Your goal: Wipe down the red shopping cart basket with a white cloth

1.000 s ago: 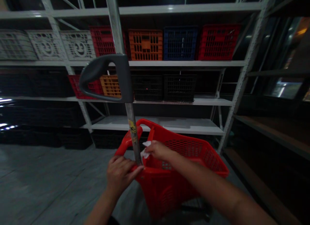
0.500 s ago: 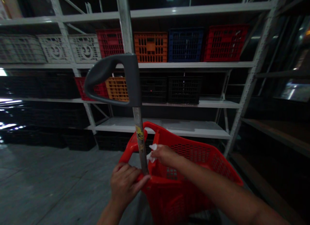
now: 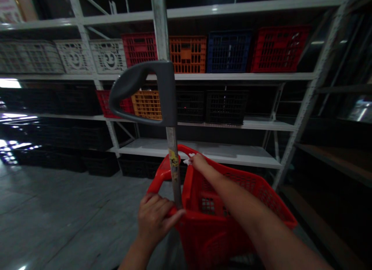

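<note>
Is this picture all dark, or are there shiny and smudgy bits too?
Head view: mostly dim, with black crates sinking into shadow; head view: bright white glare patches at the far left; head view: the leftmost pale crates look smudgy and stretched.

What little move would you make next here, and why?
Perhaps slide the right hand along the cart's far rim: it pinches a white wad there, and the left hand grips the handle.
</note>
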Motion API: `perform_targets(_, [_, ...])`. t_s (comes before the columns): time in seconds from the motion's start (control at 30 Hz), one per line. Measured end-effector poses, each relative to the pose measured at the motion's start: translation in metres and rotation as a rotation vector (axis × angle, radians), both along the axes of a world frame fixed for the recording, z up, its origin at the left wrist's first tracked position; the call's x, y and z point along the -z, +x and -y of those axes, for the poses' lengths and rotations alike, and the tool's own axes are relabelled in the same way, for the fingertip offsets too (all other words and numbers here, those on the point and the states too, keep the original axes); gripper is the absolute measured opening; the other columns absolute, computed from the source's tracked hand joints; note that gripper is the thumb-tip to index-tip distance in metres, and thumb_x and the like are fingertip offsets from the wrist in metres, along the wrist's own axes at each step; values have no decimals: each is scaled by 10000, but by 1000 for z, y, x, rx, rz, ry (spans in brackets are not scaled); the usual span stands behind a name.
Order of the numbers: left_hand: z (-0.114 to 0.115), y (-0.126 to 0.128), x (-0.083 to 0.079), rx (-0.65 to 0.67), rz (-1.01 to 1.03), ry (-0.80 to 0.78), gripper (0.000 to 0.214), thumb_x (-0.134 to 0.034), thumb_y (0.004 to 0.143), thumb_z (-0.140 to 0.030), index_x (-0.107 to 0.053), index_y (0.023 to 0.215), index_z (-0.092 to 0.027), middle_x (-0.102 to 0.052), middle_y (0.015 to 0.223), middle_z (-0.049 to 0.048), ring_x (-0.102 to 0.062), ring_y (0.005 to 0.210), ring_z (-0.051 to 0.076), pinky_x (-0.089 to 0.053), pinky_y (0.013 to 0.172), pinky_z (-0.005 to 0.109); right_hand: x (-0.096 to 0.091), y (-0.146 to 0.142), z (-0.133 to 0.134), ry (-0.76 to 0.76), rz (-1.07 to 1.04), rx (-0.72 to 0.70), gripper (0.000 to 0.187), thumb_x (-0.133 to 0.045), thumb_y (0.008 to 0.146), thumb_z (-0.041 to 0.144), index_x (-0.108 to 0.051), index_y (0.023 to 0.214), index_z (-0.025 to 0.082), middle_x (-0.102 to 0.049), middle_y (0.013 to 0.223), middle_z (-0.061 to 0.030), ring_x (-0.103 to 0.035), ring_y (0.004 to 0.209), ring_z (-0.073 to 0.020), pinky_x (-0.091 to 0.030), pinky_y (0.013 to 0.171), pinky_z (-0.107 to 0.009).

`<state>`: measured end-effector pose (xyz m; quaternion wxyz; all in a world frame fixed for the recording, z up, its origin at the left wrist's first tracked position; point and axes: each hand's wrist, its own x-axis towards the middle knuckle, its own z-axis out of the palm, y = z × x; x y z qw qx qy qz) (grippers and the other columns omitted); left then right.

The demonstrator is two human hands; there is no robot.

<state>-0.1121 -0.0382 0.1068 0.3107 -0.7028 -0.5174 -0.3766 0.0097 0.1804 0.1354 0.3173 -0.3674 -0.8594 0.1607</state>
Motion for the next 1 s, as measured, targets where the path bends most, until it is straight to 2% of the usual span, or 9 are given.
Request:
perform_targets(0.17, [0,1,0,-7,9,-13,225,-607,689,-424,-609,589,-222,-602,544,-26,-499,589,129,-345,720,325,26,19,48,52,116,-163,113,-586,747,203,-679,786,152,-614,785,-30,-548,771,-164,-390,682,-240])
perform_targets(0.3, [-1,0,0,-26,-5,-36,236,-592,698,-432,-607,584,-225,-593,532,-23,-496,597,136,-344,712,326,39,30,72,151,145,-348,233,-506,754,129,-695,851,225,-616,757,-8,-523,701,-127,-345,627,-208])
perform_targets(0.37, [-2,-1,0,-34,-18,-36,235,-590,697,-438,-612,594,-227,-603,551,-19,-499,606,140,-344,713,328,37,28,66,96,124,-306,247,-499,755,139,-689,888,226,-626,768,-3,-526,680,-120,-341,604,-199])
perform_targets(0.47, [-3,-1,0,-41,-33,-41,241,-586,697,-449,-616,605,-228,-617,576,-15,-503,618,145,-345,723,333,27,17,47,3,87,-140,211,-520,735,154,-696,850,171,-643,760,-21,-540,681,-129,-346,610,-205])
perform_targets(0.57, [-2,0,-1,-61,-24,-45,244,-578,703,-455,-620,611,-234,-621,584,-16,-506,622,149,-340,735,341,20,5,43,-14,81,-93,193,-526,716,145,-699,796,117,-658,763,-59,-554,697,-151,-355,624,-221])
perform_targets(0.67, [-2,0,-1,-75,-19,-51,245,-570,709,-456,-623,612,-236,-622,584,-15,-505,624,150,-336,738,342,22,9,60,-32,76,-115,221,-511,722,140,-696,843,138,-674,831,-50,-575,708,-146,-369,619,-211])
perform_targets(0.83, [-4,-1,-3,-105,-28,-84,271,-553,711,-473,-628,610,-234,-620,583,-6,-506,634,157,-334,742,342,22,54,97,-85,116,-304,276,-515,712,103,-697,896,201,-699,836,-19,-610,721,-144,-397,647,-200])
perform_targets(0.93, [-2,8,-6,-150,-23,-114,275,-532,720,-479,-640,639,-240,-647,655,5,-532,730,193,-296,840,410,23,73,118,-111,-56,-191,272,-477,767,127,-678,943,178,-695,872,-38,-619,749,-150,-423,676,-217])
perform_targets(1.0, [2,19,-8,-224,-26,-104,265,-511,737,-463,-651,700,-240,-663,849,34,-518,910,254,-192,924,511,31,75,134,-46,-157,-140,247,-503,778,154,-667,961,177,-683,923,-44,-608,810,-150,-424,740,-231])
